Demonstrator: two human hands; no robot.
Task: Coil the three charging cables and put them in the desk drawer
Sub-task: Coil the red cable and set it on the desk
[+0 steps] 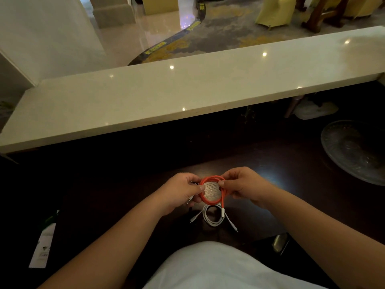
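An orange cable [210, 202] is wound into a small loop that I hold above the dark desk [125, 195]. My left hand [180, 191] pinches the loop's left side. My right hand [242, 185] pinches its upper right side. One orange end with a white plug hangs down from the right of the loop. Just below it, a white cable [213, 220] lies coiled on the desk, both plugs sticking out. A pale coiled thing shows through the orange loop; I cannot tell what it is. No drawer is visible.
A long cream stone counter [187, 90] runs above the desk's far side. A cut-glass dish [354, 149] sits at the right. A white paper tag [43, 245] lies at the left front. A metal handle-like piece [280, 243] is near the desk's front edge.
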